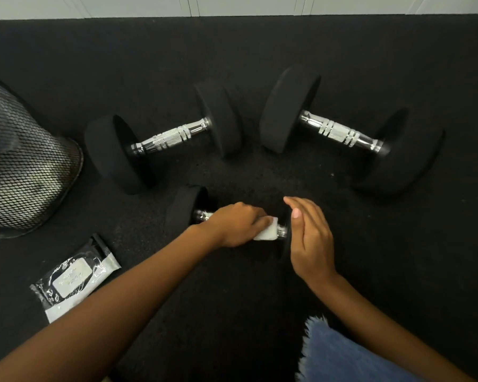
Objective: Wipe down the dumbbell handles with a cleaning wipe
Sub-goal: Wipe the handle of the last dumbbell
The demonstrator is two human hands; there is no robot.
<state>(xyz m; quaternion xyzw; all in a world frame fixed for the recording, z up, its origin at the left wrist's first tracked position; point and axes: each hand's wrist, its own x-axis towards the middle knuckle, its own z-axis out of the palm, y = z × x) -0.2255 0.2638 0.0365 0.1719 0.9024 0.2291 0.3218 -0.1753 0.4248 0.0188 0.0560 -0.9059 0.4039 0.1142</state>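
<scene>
Three black dumbbells with chrome handles lie on the black floor. The nearest dumbbell (186, 205) is small and lies in front of me. My left hand (238, 226) wraps its handle with a white cleaning wipe (267, 232) pressed against the chrome. My right hand (309, 238) rests on that dumbbell's right end plate, fingers extended, covering most of it. Two larger dumbbells lie behind: one at the middle left (171, 139) and one at the right (340, 133), both untouched.
A black mesh waste basket (25, 172) lies tipped at the left. A pack of wipes (75, 277) lies on the floor by my left forearm. A denim-clad knee (342, 357) shows at the bottom right. A white wall base runs along the far edge.
</scene>
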